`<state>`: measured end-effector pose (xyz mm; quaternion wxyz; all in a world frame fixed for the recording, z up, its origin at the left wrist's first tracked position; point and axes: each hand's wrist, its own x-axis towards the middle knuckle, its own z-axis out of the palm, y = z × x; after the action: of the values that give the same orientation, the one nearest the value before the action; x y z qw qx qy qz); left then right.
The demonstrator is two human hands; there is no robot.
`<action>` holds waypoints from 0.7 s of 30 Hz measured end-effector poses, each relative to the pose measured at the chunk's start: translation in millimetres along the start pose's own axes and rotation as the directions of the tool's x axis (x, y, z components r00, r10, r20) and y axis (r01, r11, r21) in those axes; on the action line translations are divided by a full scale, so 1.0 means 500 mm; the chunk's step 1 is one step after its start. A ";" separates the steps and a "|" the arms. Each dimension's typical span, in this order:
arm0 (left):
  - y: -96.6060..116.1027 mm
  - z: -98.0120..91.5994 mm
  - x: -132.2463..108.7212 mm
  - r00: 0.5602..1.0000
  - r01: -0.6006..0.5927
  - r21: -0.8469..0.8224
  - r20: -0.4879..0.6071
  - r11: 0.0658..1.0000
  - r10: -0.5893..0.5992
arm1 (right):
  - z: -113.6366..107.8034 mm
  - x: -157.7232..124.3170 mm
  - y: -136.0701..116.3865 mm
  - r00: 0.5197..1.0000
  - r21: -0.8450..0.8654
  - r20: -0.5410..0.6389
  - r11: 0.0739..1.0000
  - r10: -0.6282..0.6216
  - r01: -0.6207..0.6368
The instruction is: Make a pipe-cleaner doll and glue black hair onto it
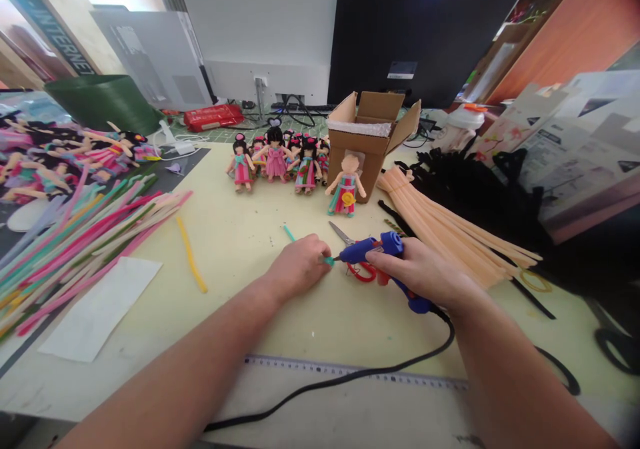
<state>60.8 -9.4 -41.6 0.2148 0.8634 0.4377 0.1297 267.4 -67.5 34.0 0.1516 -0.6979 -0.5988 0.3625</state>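
My right hand (425, 272) is wrapped round a blue hot glue gun (383, 252), its nozzle pointing left. My left hand (300, 266) is closed in a pinch on a small teal piece (329, 261) right at the nozzle tip. Red-handled scissors (357, 262) lie on the yellow mat (235, 236) under the gun. A short teal pipe cleaner bit (289, 233) lies just above my left hand. The gun's black cord (350, 379) trails towards me.
Small pipe-cleaner dolls (275, 159) stand in a group at the back, one hairless doll (344, 186) in front of an open cardboard box (373, 139). Coloured pipe cleaners (75, 242) lie left, peach ones (450, 226) and black ones (470, 176) right. A yellow pipe cleaner (191, 256) lies loose.
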 end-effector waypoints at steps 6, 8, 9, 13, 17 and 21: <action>0.002 0.001 0.001 1.000 0.012 -0.006 0.007 1.000 -0.012 | -0.018 -0.009 0.009 0.998 0.086 -0.039 0.995 -0.042 0.046; 0.002 -0.002 0.000 1.000 0.018 -0.019 0.002 1.000 -0.018 | -0.024 -0.009 0.012 0.995 0.116 -0.096 0.992 -0.036 0.047; 0.002 -0.006 0.000 1.000 0.025 -0.035 -0.005 0.999 -0.026 | -0.025 -0.008 0.014 0.992 0.127 -0.127 0.991 -0.024 0.040; 0.003 -0.029 -0.002 0.993 0.095 -0.277 -0.041 0.956 -0.110 | -0.016 0.015 0.036 0.937 0.110 -0.350 0.993 0.008 0.033; 0.001 -0.044 -0.003 0.953 0.267 -0.711 0.093 0.651 -0.289 | -0.001 0.047 0.078 0.865 -0.033 -0.501 0.999 -0.017 0.000; -0.002 -0.051 -0.003 0.907 0.363 -0.888 0.267 0.282 -0.326 | -0.023 0.041 0.088 0.889 -0.185 -0.453 0.982 -0.065 -0.022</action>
<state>48.7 -3.6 -20.0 0.6898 0.4789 0.4602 0.2882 307.7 -55.8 7.0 0.2266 -0.7679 -0.5850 0.1290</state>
